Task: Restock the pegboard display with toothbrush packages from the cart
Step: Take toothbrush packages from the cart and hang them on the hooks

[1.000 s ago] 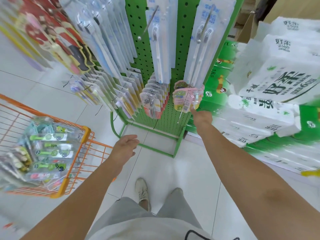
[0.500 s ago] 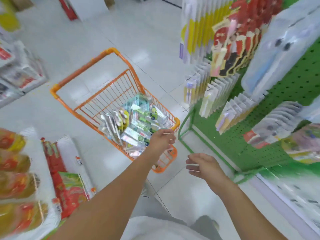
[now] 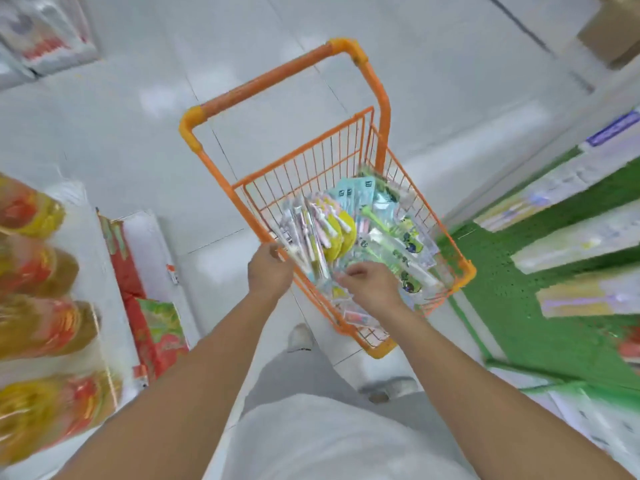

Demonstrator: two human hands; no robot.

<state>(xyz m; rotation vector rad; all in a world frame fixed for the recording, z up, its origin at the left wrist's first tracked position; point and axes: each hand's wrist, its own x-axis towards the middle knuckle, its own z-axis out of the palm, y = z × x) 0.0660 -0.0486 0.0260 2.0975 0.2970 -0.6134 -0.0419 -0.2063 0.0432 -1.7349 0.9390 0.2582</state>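
Pale tiled shop floor; orange wire cart at frame centre, green pegboard display at right edge, blurred. Toothbrush packages heaped inside cart basket. Left hand at cart's near left rim, fingers curled on a package edge. Right hand over the heap, fingers bent; grip not discernible through blur. Yellow bottles at left.
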